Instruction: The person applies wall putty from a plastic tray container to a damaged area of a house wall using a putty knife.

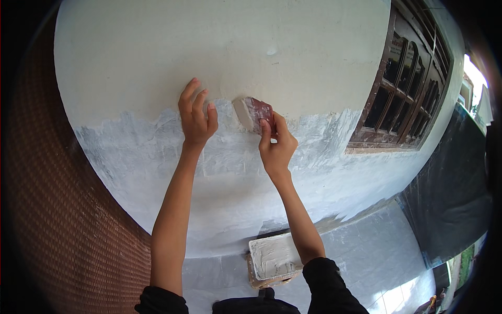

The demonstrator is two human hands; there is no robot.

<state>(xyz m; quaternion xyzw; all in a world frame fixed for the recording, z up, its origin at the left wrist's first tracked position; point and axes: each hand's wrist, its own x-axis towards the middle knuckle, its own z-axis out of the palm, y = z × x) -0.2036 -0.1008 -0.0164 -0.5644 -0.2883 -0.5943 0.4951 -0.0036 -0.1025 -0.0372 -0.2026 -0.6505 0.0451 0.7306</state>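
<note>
My right hand (278, 145) grips a dark red putty scraper (260, 116) between thumb and fingers. Its broad edge carries pale putty and lies against the wall (172, 47). My left hand (196, 119) is raised to the left of it, fingers apart and bent a little, holding nothing; whether it touches the wall I cannot tell. Behind both hands runs a rough band of grey-white putty (314, 137), with smoother cream wall above and whiter wall below. Low down, between my forearms, a rectangular tub (251, 250) holds wet white putty (274, 257).
To the right, a brown wooden window (400, 94) with dark panes is set into the wall. A brown woven screen (89, 220) borders the left. Black sheeting (447, 188) hangs at far right, above a grey tiled floor (376, 251) with a sunlit patch.
</note>
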